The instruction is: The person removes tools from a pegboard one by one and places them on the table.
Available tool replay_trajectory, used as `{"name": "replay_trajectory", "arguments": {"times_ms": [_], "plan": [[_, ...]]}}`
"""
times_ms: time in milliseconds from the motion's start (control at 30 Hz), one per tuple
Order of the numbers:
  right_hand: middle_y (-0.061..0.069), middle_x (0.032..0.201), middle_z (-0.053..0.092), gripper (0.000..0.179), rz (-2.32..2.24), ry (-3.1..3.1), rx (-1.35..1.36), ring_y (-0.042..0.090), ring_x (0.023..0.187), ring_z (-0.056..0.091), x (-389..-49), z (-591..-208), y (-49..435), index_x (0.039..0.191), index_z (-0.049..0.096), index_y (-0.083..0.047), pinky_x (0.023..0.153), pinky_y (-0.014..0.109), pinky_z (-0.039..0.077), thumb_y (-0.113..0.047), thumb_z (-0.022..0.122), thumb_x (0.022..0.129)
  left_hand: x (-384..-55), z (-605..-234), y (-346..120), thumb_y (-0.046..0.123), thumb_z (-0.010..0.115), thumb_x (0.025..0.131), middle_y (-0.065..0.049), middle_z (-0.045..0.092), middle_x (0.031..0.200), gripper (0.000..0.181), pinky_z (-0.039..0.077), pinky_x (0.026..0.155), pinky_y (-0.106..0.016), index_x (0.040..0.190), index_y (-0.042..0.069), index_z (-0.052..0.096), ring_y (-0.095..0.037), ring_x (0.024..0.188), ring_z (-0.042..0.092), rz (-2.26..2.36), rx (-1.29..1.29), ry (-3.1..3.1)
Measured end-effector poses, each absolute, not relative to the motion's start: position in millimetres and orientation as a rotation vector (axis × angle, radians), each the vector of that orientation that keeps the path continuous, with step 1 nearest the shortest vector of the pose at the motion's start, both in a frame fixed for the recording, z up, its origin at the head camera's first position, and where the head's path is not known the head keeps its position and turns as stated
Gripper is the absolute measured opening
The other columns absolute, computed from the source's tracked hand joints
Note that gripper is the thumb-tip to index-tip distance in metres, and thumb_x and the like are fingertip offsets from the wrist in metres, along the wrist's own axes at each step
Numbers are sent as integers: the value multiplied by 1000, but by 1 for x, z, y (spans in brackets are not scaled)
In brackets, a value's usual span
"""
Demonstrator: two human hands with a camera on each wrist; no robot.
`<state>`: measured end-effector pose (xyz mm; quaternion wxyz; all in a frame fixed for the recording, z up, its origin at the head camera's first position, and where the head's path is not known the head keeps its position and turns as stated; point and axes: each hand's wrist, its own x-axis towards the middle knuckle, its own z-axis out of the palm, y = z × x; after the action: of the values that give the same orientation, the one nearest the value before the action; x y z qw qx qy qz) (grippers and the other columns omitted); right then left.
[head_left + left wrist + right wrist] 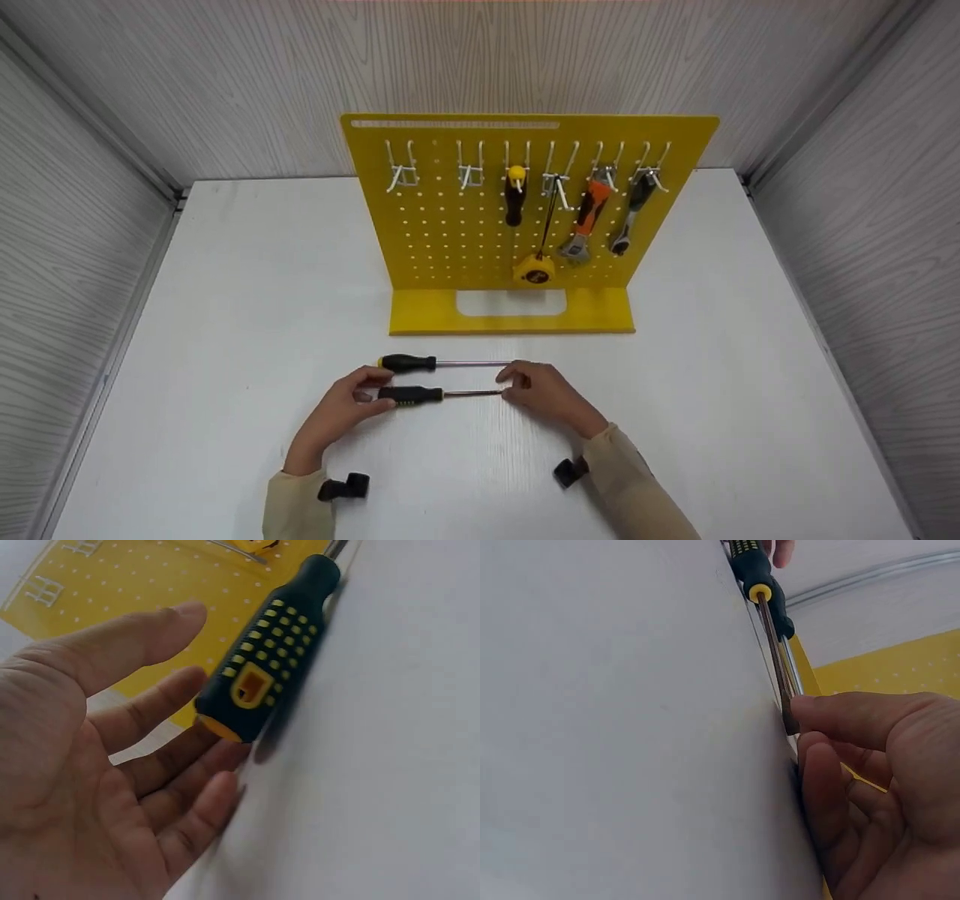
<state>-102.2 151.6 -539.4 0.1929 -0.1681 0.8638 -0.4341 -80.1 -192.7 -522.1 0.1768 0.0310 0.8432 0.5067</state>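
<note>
Two screwdrivers lie side by side on the white table, handles to the left. The nearer screwdriver [411, 395] has a black handle with yellow dots and a flat tip. Beyond it lies another screwdriver [409, 363] with a smooth black handle and yellow end. My left hand [341, 409] spreads loosely around the handle ends; in the left wrist view its thumb stands apart from the dotted handle [274, 652]. At the other end, my right hand [546, 390] has its thumb and forefinger at the shaft tips. The right wrist view shows a fingertip against the flat tip [790, 722].
A yellow pegboard [450, 225] stands behind on its base. From its hooks hang a screwdriver [514, 199], a tape measure [535, 270], an orange-handled adjustable wrench [592, 210] and a ratchet wrench [634, 210]. The two left hooks [471, 176] are bare. Pale walls enclose the table.
</note>
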Motion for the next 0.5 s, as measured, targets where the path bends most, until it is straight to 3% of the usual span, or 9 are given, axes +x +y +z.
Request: {"name": "replay_trajectory", "arguments": {"times_ms": [233, 500], "plan": [[1, 73, 56, 23, -1413, 2210, -393, 9, 61, 50, -108, -537, 168, 115, 64, -9, 61, 22, 45, -19, 61, 95, -89, -482, -188, 21, 72, 87, -10, 62, 125, 42, 41, 104, -47, 125, 8, 59, -27, 119, 55, 1434, 179, 2459], [16, 85, 64, 29, -1559, 2132, -224, 16, 72, 57, -110, -529, 181, 121, 61, -5, 69, 26, 50, -20, 57, 97, -107, -447, -165, 20, 75, 84, -8, 66, 115, 40, 42, 99, -42, 121, 10, 62, -21, 110, 58, 1592, 208, 2571]]}}
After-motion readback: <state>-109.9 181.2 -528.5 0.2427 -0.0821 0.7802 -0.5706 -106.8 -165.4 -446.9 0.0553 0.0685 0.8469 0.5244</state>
